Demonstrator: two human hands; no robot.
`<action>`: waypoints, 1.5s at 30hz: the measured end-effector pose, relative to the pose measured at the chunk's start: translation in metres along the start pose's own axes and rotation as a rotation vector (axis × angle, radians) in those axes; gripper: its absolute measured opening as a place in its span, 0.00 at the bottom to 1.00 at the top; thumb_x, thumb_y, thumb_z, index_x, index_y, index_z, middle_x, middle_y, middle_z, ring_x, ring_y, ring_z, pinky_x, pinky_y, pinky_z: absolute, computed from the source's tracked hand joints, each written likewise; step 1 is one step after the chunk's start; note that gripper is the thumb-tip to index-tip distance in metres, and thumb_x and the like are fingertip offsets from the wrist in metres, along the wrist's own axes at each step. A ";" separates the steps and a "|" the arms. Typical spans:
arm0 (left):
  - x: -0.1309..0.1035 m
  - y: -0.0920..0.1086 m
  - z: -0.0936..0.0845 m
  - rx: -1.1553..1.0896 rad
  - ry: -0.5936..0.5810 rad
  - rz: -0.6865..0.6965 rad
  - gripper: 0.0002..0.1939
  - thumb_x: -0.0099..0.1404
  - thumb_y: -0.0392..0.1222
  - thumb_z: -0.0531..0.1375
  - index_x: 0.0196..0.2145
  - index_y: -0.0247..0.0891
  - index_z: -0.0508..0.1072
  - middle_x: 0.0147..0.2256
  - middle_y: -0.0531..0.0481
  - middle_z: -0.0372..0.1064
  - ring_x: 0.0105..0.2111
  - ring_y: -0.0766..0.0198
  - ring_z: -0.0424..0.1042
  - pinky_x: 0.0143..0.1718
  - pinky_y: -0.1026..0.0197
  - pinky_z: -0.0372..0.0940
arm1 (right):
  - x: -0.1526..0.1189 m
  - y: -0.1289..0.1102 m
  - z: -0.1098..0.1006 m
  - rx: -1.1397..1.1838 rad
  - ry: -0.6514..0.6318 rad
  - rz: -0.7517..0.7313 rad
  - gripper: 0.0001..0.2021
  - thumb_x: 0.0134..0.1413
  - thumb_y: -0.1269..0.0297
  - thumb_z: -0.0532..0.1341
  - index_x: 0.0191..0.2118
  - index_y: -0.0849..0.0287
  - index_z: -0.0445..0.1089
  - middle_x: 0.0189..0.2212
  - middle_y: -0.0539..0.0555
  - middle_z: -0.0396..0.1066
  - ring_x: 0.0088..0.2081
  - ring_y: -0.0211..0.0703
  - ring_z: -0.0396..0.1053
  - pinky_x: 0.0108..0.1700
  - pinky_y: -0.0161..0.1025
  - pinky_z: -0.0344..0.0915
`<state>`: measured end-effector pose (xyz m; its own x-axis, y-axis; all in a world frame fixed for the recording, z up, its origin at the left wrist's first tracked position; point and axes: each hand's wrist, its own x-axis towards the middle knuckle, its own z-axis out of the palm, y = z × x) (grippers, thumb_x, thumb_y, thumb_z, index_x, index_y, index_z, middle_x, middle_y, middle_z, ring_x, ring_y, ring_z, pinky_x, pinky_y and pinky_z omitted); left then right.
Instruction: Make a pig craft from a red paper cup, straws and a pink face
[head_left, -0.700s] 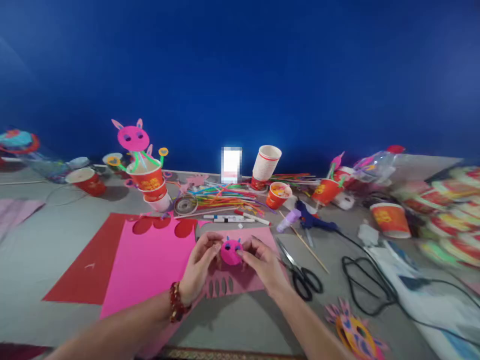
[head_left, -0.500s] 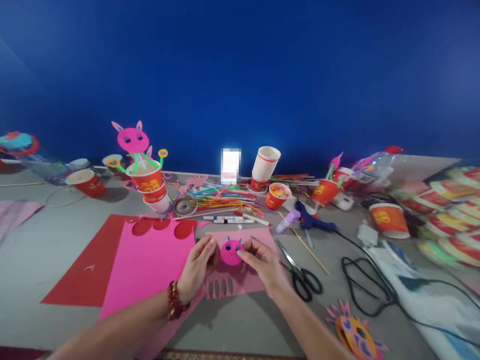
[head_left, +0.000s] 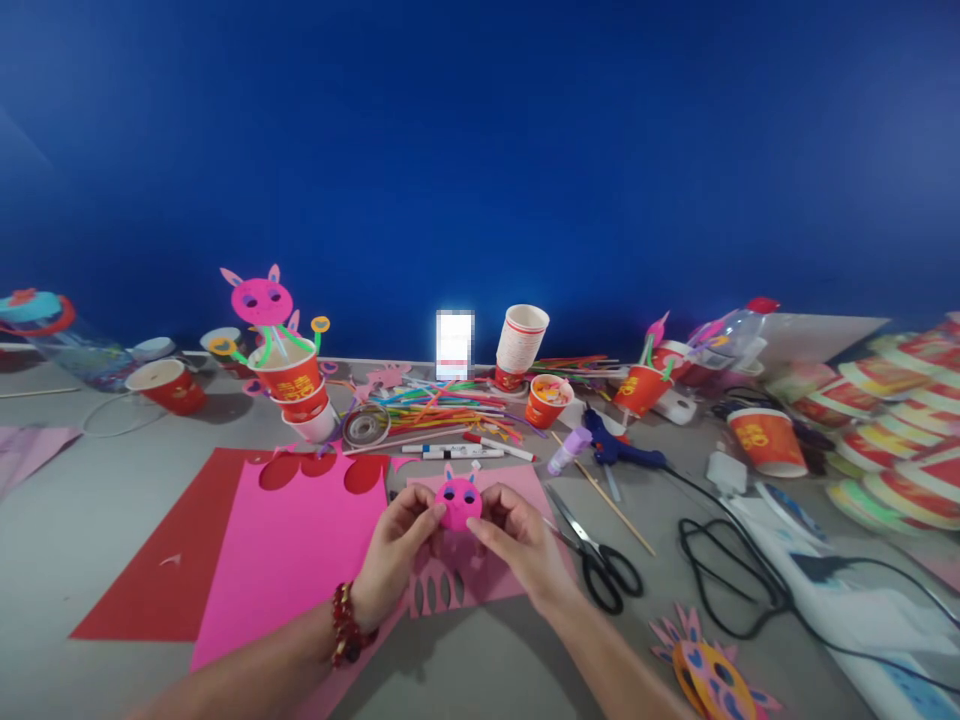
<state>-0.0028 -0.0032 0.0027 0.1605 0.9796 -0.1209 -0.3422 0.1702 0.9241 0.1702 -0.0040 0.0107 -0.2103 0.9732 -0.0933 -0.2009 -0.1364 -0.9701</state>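
Between my two hands is a round pink paper animal face with dark eyes and two small upright ears. My left hand pinches its left edge, and my right hand pinches its right edge. Beneath them lies a light pink sheet with several leaf-shaped slots cut out near its front edge. Left of it, a bright pink sheet with round cut-outs along its top overlaps a red sheet. Black-handled scissors lie just right of my right hand.
Behind the sheets are markers, a tape roll and coloured pipe cleaners. A blue glue gun and its black cable lie right, with a glue stick. A cup with a pink figure stands left.
My left hand has come in to the face's left edge, so both hands now grip it. The face sits more upright. The whole view has shifted slightly.
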 end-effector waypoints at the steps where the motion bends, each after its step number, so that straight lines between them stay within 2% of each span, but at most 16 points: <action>1: 0.001 -0.001 0.000 -0.005 0.014 0.003 0.18 0.61 0.53 0.67 0.31 0.38 0.66 0.19 0.61 0.62 0.16 0.76 0.58 0.18 0.71 0.52 | -0.001 0.001 0.002 -0.011 -0.010 -0.010 0.18 0.49 0.50 0.71 0.32 0.58 0.66 0.22 0.45 0.65 0.22 0.35 0.63 0.24 0.32 0.64; 7: 0.001 0.000 0.001 0.030 0.020 0.063 0.17 0.62 0.52 0.66 0.33 0.39 0.65 0.21 0.60 0.64 0.16 0.74 0.61 0.18 0.70 0.56 | -0.003 0.006 0.005 -0.138 0.041 -0.070 0.16 0.56 0.52 0.65 0.29 0.56 0.60 0.20 0.43 0.61 0.21 0.36 0.62 0.25 0.33 0.61; 10: 0.000 0.001 0.002 0.112 0.042 0.145 0.14 0.64 0.49 0.65 0.36 0.40 0.65 0.23 0.58 0.67 0.20 0.70 0.68 0.21 0.68 0.60 | -0.003 0.007 0.006 -0.304 0.105 -0.182 0.13 0.58 0.57 0.62 0.28 0.56 0.60 0.20 0.44 0.60 0.22 0.36 0.62 0.24 0.33 0.59; 14: -0.001 0.000 0.004 0.148 0.032 0.175 0.12 0.64 0.46 0.65 0.40 0.39 0.69 0.29 0.53 0.72 0.29 0.66 0.73 0.31 0.64 0.68 | -0.005 0.005 0.008 -0.543 0.166 -0.353 0.10 0.58 0.65 0.59 0.27 0.56 0.59 0.21 0.45 0.60 0.22 0.36 0.61 0.24 0.32 0.56; 18: -0.003 -0.002 0.007 0.037 -0.054 0.200 0.15 0.61 0.44 0.68 0.42 0.40 0.68 0.35 0.50 0.72 0.33 0.65 0.73 0.37 0.61 0.70 | -0.010 0.003 0.010 -0.759 0.167 -0.506 0.06 0.55 0.71 0.57 0.29 0.55 0.61 0.22 0.46 0.65 0.23 0.38 0.65 0.27 0.32 0.58; 23: -0.005 0.000 0.010 0.056 -0.102 0.196 0.19 0.60 0.44 0.69 0.45 0.42 0.67 0.45 0.45 0.73 0.36 0.63 0.73 0.37 0.61 0.69 | -0.016 0.001 0.014 -0.899 0.115 -0.645 0.06 0.54 0.74 0.55 0.30 0.54 0.61 0.23 0.48 0.67 0.23 0.40 0.65 0.27 0.34 0.57; 25: -0.006 0.001 0.010 0.055 -0.107 0.171 0.20 0.60 0.44 0.69 0.47 0.41 0.67 0.47 0.43 0.73 0.37 0.61 0.74 0.38 0.60 0.69 | -0.017 0.000 0.014 -0.932 0.108 -0.663 0.07 0.55 0.74 0.56 0.30 0.54 0.60 0.22 0.48 0.67 0.23 0.40 0.64 0.27 0.35 0.56; 30: -0.006 0.000 0.006 -0.028 -0.122 0.090 0.20 0.61 0.42 0.68 0.51 0.43 0.71 0.50 0.42 0.74 0.43 0.58 0.74 0.45 0.57 0.69 | -0.015 -0.004 0.015 -0.924 0.027 -0.579 0.06 0.56 0.71 0.61 0.32 0.53 0.65 0.25 0.50 0.71 0.26 0.43 0.67 0.29 0.36 0.58; 33: -0.004 -0.003 0.001 -0.169 -0.100 -0.042 0.19 0.60 0.44 0.69 0.49 0.43 0.75 0.50 0.44 0.75 0.44 0.56 0.75 0.45 0.58 0.69 | -0.016 -0.023 0.010 -0.879 0.005 -0.544 0.04 0.61 0.65 0.61 0.33 0.53 0.69 0.26 0.50 0.73 0.26 0.41 0.67 0.30 0.36 0.59; 36: -0.003 -0.002 -0.005 -0.279 -0.130 -0.168 0.17 0.60 0.45 0.68 0.47 0.40 0.77 0.48 0.43 0.76 0.39 0.60 0.75 0.41 0.60 0.69 | -0.023 -0.060 -0.017 -0.982 0.119 -0.559 0.06 0.62 0.62 0.61 0.33 0.53 0.72 0.25 0.51 0.73 0.26 0.42 0.68 0.30 0.36 0.60; 38: -0.002 0.000 -0.007 -0.332 -0.198 -0.227 0.17 0.61 0.46 0.68 0.46 0.38 0.78 0.45 0.42 0.76 0.35 0.63 0.73 0.38 0.61 0.68 | -0.027 -0.086 -0.052 -1.080 0.249 -0.529 0.04 0.61 0.64 0.60 0.35 0.53 0.72 0.28 0.53 0.75 0.28 0.44 0.70 0.31 0.37 0.62; 40: -0.001 0.002 -0.008 -0.390 -0.251 -0.287 0.17 0.60 0.45 0.69 0.45 0.38 0.78 0.42 0.43 0.76 0.34 0.64 0.72 0.37 0.61 0.68 | -0.027 -0.104 -0.097 -1.286 0.460 -0.447 0.05 0.60 0.64 0.59 0.36 0.53 0.72 0.30 0.55 0.76 0.32 0.48 0.72 0.35 0.40 0.64; 41: -0.001 0.003 -0.008 -0.416 -0.264 -0.310 0.16 0.59 0.45 0.69 0.45 0.38 0.79 0.40 0.44 0.76 0.33 0.64 0.72 0.37 0.61 0.68 | -0.024 -0.107 -0.121 -1.392 0.554 -0.389 0.05 0.60 0.65 0.59 0.39 0.54 0.73 0.33 0.56 0.76 0.35 0.51 0.73 0.38 0.41 0.65; 42: 0.000 0.003 -0.008 -0.436 -0.271 -0.325 0.16 0.59 0.45 0.69 0.44 0.37 0.79 0.39 0.45 0.75 0.33 0.65 0.71 0.37 0.61 0.68 | -0.019 -0.107 -0.143 -1.488 0.594 -0.324 0.07 0.58 0.68 0.59 0.41 0.56 0.72 0.37 0.58 0.77 0.39 0.53 0.74 0.41 0.43 0.67; 43: 0.001 0.003 -0.008 -0.444 -0.275 -0.330 0.15 0.59 0.45 0.69 0.43 0.37 0.79 0.38 0.45 0.74 0.33 0.65 0.71 0.37 0.61 0.68 | -0.013 -0.104 -0.163 -1.585 0.605 -0.238 0.10 0.56 0.71 0.59 0.44 0.59 0.72 0.41 0.61 0.77 0.43 0.56 0.74 0.43 0.46 0.67; 45: 0.002 0.003 -0.007 -0.437 -0.285 -0.323 0.14 0.60 0.45 0.68 0.42 0.35 0.79 0.37 0.45 0.73 0.32 0.65 0.70 0.36 0.61 0.67 | 0.002 -0.091 -0.193 -1.690 0.513 -0.128 0.16 0.51 0.76 0.60 0.48 0.63 0.71 0.49 0.67 0.74 0.49 0.61 0.72 0.48 0.49 0.67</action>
<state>-0.0100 -0.0005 0.0027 0.5401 0.8144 -0.2124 -0.5732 0.5407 0.6157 0.3728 0.0462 0.0559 0.0857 0.9613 0.2620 0.9935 -0.0625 -0.0956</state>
